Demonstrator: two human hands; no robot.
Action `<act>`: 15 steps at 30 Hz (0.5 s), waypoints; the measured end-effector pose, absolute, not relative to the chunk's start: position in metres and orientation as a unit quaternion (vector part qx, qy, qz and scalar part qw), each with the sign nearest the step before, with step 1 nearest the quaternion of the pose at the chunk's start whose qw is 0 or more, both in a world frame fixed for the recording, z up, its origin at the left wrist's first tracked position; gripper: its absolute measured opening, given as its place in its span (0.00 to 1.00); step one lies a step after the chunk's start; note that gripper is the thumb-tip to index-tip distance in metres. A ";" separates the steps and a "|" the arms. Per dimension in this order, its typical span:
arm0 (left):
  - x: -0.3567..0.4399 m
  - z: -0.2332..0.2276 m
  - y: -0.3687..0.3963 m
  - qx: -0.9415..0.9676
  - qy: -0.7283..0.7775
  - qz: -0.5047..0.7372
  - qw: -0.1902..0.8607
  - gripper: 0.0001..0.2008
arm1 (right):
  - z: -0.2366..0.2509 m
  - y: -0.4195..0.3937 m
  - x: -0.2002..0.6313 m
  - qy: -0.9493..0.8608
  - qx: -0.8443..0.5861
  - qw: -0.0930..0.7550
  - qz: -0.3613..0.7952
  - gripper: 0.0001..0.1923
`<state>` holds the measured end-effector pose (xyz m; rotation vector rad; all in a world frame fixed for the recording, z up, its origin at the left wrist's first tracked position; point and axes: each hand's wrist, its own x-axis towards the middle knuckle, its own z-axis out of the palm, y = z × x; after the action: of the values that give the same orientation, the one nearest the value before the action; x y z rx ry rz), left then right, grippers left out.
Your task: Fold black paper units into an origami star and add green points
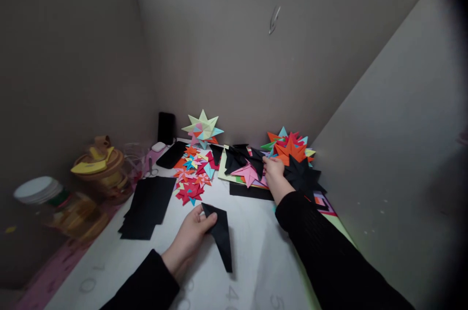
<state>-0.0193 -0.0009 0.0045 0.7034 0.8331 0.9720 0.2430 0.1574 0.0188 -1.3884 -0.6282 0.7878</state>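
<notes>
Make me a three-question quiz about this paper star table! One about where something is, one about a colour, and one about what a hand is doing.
1. Where is the stack of black sheets?
A. left of the left hand
B. on the far right
C. under the big star

2. What colour is the folded piece in the left hand?
A. pink
B. black
C. orange

3. What is the right hand doing?
A. holding scissors
B. lying flat, away from the paper
C. touching the folded papers near the black star

Answers: 1 A, the sheets lie beside the jars. 2 B, it is dark like the sheets. 3 C, its fingers rest on the pile.
</notes>
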 end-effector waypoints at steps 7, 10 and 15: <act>-0.025 0.018 -0.006 0.388 0.378 0.422 0.727 0.16 | 0.055 0.072 0.211 -0.355 -0.560 0.640 0.388 0.16; -0.029 0.026 -0.007 0.433 0.373 0.472 0.671 0.14 | 0.053 0.014 0.181 -0.499 -0.504 0.584 0.394 0.16; -0.029 0.027 -0.010 0.438 0.359 0.488 0.664 0.11 | 0.035 -0.030 0.152 -0.619 -0.502 0.515 0.316 0.13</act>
<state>-0.0291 -0.0096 0.0269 0.9884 0.8109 1.1026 0.1517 -0.0295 0.0353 -1.2050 -1.4864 0.7598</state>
